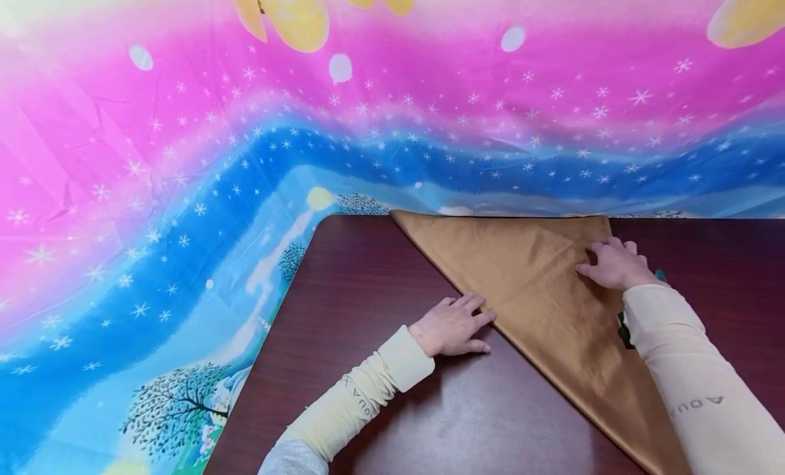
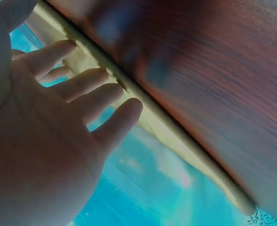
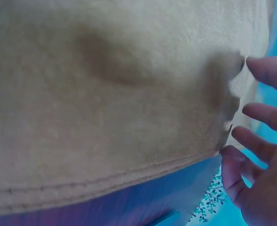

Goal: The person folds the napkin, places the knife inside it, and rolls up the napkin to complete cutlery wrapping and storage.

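A golden-brown satin cloth [image 1: 521, 277] lies on the table, folded into a triangle. Its long folded edge slants from the far left down to the near right. At the middle of that fold, my left hand [image 1: 454, 324] touches the edge with its fingers spread. The left wrist view shows the same left hand [image 2: 58, 127] with straightened fingers along the cloth's rolled edge [image 2: 176, 136]. My right hand [image 1: 613, 262] rests at the cloth's right side, near the far corner. Seen from the right wrist, its fingers [image 3: 265, 115] are spread and slightly bent, beside a stitched hem [image 3: 82, 186].
The dark reddish wooden table [image 1: 343, 277] extends to both sides of the cloth. A pink and blue snowflake-patterned sheet [image 1: 184, 189] hangs behind it and along its left. By the right wrist, a small teal thing [image 1: 660, 275] shows partly; its kind is unclear.
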### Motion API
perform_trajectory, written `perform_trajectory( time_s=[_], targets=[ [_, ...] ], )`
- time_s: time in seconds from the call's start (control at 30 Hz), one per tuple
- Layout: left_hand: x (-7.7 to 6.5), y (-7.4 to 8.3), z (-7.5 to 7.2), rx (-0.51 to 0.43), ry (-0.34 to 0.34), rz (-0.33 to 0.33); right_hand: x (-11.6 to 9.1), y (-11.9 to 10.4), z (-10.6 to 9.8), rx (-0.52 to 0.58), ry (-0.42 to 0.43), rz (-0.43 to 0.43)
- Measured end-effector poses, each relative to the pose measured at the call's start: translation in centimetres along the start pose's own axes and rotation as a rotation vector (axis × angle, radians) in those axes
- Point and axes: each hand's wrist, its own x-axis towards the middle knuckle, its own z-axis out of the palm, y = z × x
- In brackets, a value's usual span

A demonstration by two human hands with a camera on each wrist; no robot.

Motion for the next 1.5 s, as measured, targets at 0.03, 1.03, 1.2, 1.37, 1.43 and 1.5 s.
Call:
perform_trajectory(
  time_s=[0.03, 1.03, 1.2, 1.37, 1.43, 1.5],
  targets=[
    [0.0, 0.0, 0.0, 0.003, 0.0, -0.002, 0.0, 0.0, 0.1, -0.002, -0.014, -0.004],
    [0.1, -0.9, 0.6, 0.003, 0.035, -0.094, -0.8, -2.9, 1.1, 0.008, -0.024, -0.041],
    [0.2, -1.3, 0.9, -0.011, 0.004, -0.153, -0.8, -3.7, 1.4, -0.033, -0.054, -0.047],
    [0.1, -1.7, 0.9, 0.01, 0.023, -0.138, -0.7, -4.3, 1.6, -0.029, -0.083, -0.034],
    [0.0, -1.8, 0.9, 0.014, 0.043, -0.132, -0.7, -4.6, 1.7, -0.025, -0.093, -0.019],
    [-0.1, -1.9, 0.9, 0.015, 0.057, -0.129, -0.7, -4.8, 1.8, -0.029, -0.098, -0.014]
  ],
)
